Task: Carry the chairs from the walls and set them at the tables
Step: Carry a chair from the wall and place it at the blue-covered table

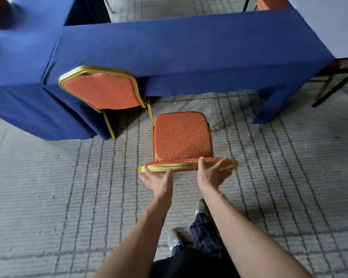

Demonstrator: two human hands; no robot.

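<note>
Both your hands are spread, and neither is curled round anything. Your left hand (158, 184) is open wide, with its fingers fanned at the gold top rail (181, 167) of the chair (182, 135). Whether the tips actually touch the rail cannot be told. Your right hand (212, 174) is also open: its thumb (201, 162) rises against the rail and its fingers (225, 164) stretch out straight along the rail's right end. They are blurred, so their contact is unclear too.

The chair stands on the carpet (48, 177) directly ahead of you. Its back is towards you and its orange seat faces the blue-draped table (189, 47). The whole seat is in the open, short of the cloth's hanging edge.

A second chair (102, 91) stands just to the left, pushed in at the table, with its seat hidden under the cloth.
</note>
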